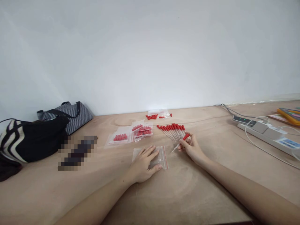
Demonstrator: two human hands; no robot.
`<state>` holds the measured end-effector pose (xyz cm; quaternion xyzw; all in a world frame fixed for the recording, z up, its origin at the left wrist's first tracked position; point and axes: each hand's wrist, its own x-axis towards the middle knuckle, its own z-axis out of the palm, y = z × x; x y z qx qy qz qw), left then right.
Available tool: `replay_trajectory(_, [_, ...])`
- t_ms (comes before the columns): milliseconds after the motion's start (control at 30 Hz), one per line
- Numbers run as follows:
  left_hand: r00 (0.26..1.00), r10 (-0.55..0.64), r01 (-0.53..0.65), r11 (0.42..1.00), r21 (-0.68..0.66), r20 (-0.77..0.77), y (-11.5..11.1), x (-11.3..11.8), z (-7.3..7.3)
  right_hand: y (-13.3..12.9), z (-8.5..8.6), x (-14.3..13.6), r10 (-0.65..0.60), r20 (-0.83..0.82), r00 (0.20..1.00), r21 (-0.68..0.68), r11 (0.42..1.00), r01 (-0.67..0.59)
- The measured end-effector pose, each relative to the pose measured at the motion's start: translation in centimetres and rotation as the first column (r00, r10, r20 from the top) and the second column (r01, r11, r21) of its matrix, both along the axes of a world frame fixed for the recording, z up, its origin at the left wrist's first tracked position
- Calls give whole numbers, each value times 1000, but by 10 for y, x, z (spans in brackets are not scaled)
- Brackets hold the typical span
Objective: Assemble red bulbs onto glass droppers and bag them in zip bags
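My left hand [145, 164] lies flat with its fingers spread on a clear zip bag [163, 157] with a red-edged seal. Between the fingers of my right hand [190, 146] is a glass dropper [186, 136] with a red bulb, its thin tip slanting down to the left, right of the bag. Just beyond it, several red-bulbed droppers [173, 127] lie side by side in a fan. Filled zip bags [143, 132] holding red bulbs overlap to the left of the fan, with another filled bag [120, 137] beside them.
Loose red bulbs [152, 117] and a clear bag [158, 111] lie near the wall. A striped bag [78, 117], black cloth [42, 140] and a pixelated dark object [78, 153] are at left. At right are a power strip [269, 136] with cables and a yellow-edged item [289, 115].
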<state>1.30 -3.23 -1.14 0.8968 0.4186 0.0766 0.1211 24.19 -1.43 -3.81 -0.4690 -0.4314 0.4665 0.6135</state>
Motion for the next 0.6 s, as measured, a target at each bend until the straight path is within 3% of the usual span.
replay_trajectory(333, [1000, 0, 0, 1000, -5, 7, 0, 0, 1, 1, -8, -13, 32, 46, 998, 90, 995, -36])
replay_trajectory(600, [1000, -2, 2, 1000, -10, -7, 0, 0, -1, -1, -8, -16, 41, 39, 998, 72, 996, -44])
